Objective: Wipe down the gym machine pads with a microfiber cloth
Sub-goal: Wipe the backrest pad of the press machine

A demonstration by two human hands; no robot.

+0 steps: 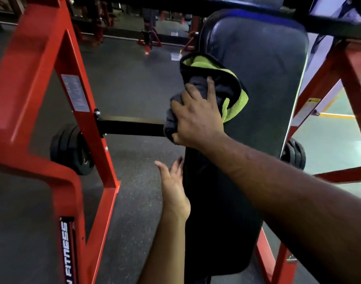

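Right hand point(198, 117) grips the cloth point(214, 83) against the pad point(263, 78); left hand point(173, 187), fingers relaxed, rests on the pad's near left edge.

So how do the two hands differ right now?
The right hand grips the cloth against the pad, fingers curled; the left hand holds nothing, fingers straight. The right is farther up the pad; the left lies lower, at its left edge. Both touch the pad.

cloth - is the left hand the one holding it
No, the right hand grips the cloth against the pad, while the left hand rests open on the pad's left edge.
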